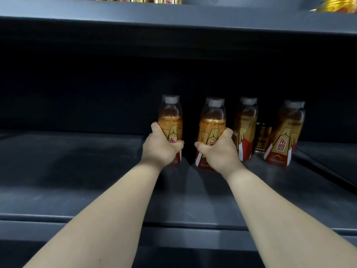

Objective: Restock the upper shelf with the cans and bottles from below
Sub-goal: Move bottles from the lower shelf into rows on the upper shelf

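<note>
Pickup is in hand: far on the lower shelf (77,171), the left bottle (171,116) is gripped by the left hand (160,147), the next bottle (212,120) by the right hand (219,151). A lift to the upper shelf (173,18) is needed.

Pretty plain really: left hand (160,149) and right hand (220,152) both bare, forearms (108,209) bare right down to the frame edge.

A small dark can (262,139) stands upright on the lower shelf (77,167). Upright amber, grey-capped bottles flank it: right bottle (287,132), nearest-left bottle (245,122), then middle bottle (212,120) and far-left bottle (171,117), both gripped.
</note>
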### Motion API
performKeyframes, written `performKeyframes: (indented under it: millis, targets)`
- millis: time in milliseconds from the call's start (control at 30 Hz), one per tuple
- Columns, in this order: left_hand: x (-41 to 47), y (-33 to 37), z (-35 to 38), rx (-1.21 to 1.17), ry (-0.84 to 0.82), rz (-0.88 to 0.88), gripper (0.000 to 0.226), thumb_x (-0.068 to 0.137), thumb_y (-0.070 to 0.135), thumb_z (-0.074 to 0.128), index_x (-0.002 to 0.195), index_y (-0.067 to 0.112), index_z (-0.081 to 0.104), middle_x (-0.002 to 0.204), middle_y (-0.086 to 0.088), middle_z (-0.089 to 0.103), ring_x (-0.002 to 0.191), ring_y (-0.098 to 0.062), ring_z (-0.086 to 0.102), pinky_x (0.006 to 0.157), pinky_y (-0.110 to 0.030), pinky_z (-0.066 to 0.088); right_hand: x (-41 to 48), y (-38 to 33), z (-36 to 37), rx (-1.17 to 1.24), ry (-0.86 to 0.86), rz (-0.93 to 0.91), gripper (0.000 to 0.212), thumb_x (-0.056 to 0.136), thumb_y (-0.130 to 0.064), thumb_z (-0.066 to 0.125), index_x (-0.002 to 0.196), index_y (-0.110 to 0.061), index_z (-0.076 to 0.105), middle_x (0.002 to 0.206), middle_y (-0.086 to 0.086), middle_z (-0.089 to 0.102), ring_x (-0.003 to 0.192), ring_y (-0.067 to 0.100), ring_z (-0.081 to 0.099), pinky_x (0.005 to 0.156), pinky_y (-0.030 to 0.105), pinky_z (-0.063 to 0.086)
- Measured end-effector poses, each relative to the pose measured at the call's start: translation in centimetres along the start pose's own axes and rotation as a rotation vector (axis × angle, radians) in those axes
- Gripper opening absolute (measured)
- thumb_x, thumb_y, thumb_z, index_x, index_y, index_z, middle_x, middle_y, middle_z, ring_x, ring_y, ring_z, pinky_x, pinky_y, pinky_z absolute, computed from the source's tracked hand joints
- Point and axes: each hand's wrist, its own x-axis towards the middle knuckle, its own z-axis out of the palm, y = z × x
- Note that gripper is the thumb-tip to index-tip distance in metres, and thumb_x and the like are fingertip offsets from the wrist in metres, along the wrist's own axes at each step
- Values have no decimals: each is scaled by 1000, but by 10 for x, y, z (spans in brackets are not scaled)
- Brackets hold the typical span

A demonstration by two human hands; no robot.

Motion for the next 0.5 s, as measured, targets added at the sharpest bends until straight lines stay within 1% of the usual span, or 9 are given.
performKeyframes:
  millis: [67,167,233,300,400,500]
  targets:
    - [2,0,-1,3,-11,-1,65,80,37,79,125,21,34,112,-2,58,101,-23,59,79,-35,49,0,0,0,-1,-2,-1,59,84,-29,80,117,-22,33,110,-1,57,98,15,59,75,24,44]
    - [1,-1,-1,0,-14,0,66,81,37,79,125,21,33,112,-2,58,102,-23,59,79,-35,48,-1,1,-1,4,-5,-6,58,84,-28,80,117,-22,32,110,-2,57,98,15,58,67,18,42]
    - [1,-2,-1,-6,-13,9,64,81,37,79,123,22,34,111,-1,57,101,-23,59,79,-35,48,-1,1,-2,7,-7,-10,58,85,-28,79,117,-22,32,110,-2,57,98,15,58,64,14,40]
    - [1,-2,-2,-14,-15,12,64,80,37,80,122,22,34,111,-1,58,101,-23,59,81,-36,50,-1,2,-2,6,-10,-19,58,85,-28,79,117,-22,31,110,-2,56,99,14,57,65,14,39]
    - [2,0,-2,-31,-20,-1,65,79,34,81,122,22,34,110,0,58,101,-22,60,84,-38,52,-1,3,0,20,-10,-13,60,85,-28,79,121,-22,32,114,-1,57,102,16,58,72,19,43]
    - [-1,8,-6,-48,-17,-5,63,78,31,83,117,22,34,106,2,56,98,-19,59,79,-33,49,-1,-3,-2,28,-20,21,61,84,-27,80,122,-22,33,110,-3,58,98,13,59,67,14,41]
